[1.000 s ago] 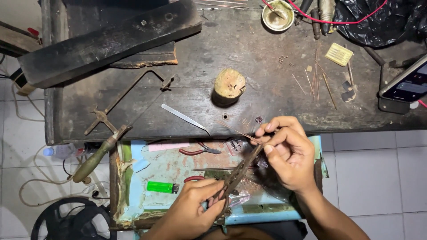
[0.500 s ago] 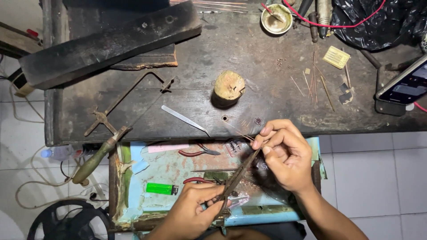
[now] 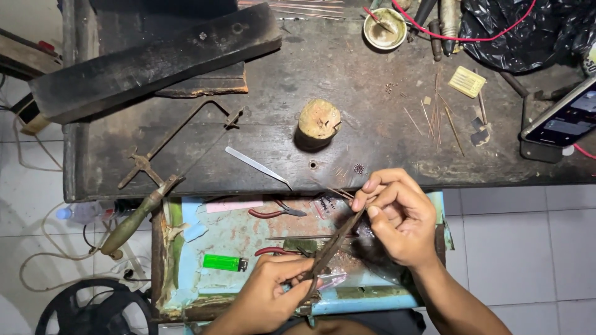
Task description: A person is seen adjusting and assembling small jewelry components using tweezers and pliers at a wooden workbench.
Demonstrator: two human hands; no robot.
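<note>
My left hand (image 3: 273,291) grips the handles of long dark metal shears (image 3: 332,245) over an open drawer tray (image 3: 230,236). The blades point up and right toward my right hand (image 3: 397,214). My right hand pinches a thin wire or strip (image 3: 338,191) between thumb and fingers at the blade tips, just below the front edge of the dark workbench (image 3: 347,74). The piece itself is very small and mostly hidden by the fingers.
On the bench lie a jeweller's saw frame (image 3: 167,155), tweezers (image 3: 257,166), a round wooden block (image 3: 318,121), thin rods (image 3: 437,115), a small bowl (image 3: 385,28) and a phone (image 3: 559,121). The drawer holds a green lighter (image 3: 223,263) and red-handled pliers (image 3: 276,213).
Both hands stay almost in place; the right hand's fingers shift slightly at the shear tips. The camera view has drifted a little.
</note>
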